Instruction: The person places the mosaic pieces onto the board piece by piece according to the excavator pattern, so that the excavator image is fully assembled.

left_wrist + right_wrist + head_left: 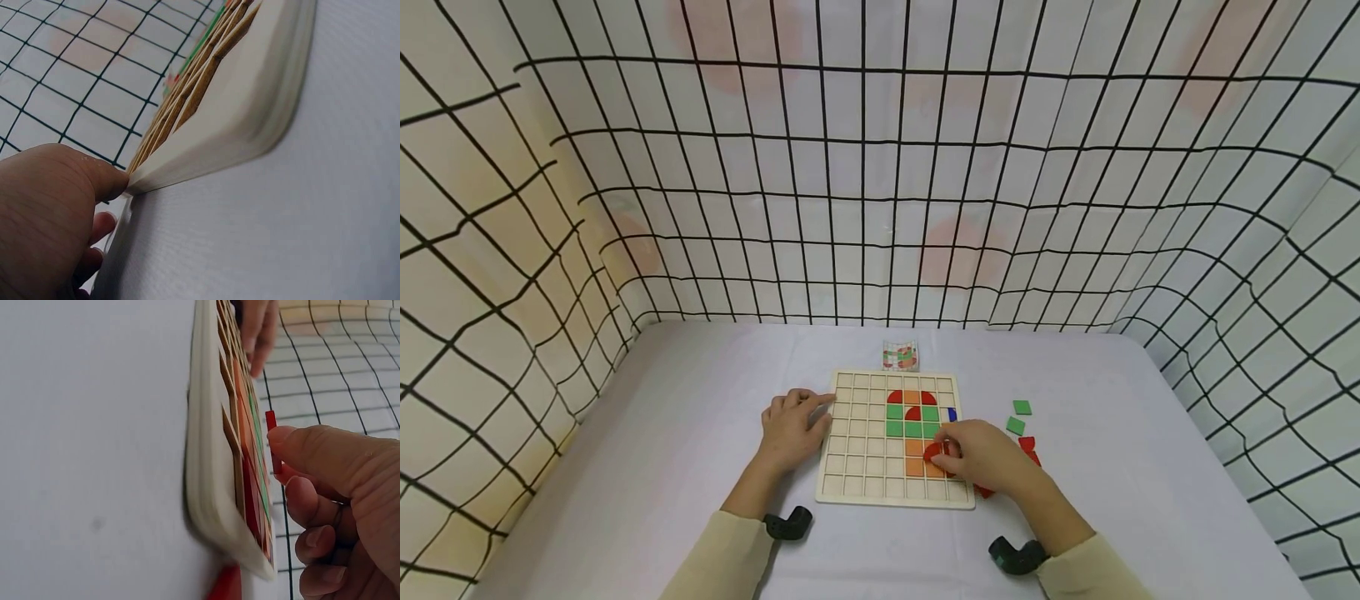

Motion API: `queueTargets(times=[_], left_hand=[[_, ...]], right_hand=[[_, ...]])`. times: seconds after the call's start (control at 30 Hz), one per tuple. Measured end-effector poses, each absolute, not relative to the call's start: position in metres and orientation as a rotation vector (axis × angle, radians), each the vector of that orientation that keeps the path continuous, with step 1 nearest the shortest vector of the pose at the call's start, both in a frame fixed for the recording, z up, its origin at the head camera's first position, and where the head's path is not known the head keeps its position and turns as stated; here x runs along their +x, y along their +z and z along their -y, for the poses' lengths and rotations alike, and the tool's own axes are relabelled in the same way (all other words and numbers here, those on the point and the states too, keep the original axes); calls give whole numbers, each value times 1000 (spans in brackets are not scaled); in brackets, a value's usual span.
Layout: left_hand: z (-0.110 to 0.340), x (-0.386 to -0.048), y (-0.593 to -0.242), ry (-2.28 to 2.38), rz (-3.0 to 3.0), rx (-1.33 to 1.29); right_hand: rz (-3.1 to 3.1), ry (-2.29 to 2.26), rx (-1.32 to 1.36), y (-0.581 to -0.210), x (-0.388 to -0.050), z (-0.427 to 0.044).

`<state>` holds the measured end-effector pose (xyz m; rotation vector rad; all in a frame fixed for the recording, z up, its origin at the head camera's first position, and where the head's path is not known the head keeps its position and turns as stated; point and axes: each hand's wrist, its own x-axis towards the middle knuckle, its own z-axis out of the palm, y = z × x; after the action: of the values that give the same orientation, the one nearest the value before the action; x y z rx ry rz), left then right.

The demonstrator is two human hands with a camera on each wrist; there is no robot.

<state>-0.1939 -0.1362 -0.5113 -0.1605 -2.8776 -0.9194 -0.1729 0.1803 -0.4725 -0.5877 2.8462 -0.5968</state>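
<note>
Red piece (932,452) pinched at the fingertips of my right hand (988,457), over the grid board (887,502) between both hands. Left hand (790,429) touches board's edge, not clamped. Piece looks light, stiff, probably slick; best held by edges.

one view from above, two from low down

the head view is looking forward and down over the worktop (700,433); both wrist views are peering low and close along the board (856,447). all three are sharing board and mesh (863,142).
</note>
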Motion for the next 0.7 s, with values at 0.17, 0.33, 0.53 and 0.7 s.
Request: queueTargets(times=[0.17,0.33,0.53,0.7], left_hand=[[136,-194,-511,-921,2877,-162],[136,-194,-512,-921,2879,-162],[136,-194,-512,-921,2881,-159],[136,-195,-512,-912,2881,-162]], right_hand=[[-2848,-564,-683,-474,-174,-167],[-2850,-544,-749,-474,-175,-155],[-2867,-536,-806,-478,-177,-143],[-2886,-537,-778,-481,-178,-138]])
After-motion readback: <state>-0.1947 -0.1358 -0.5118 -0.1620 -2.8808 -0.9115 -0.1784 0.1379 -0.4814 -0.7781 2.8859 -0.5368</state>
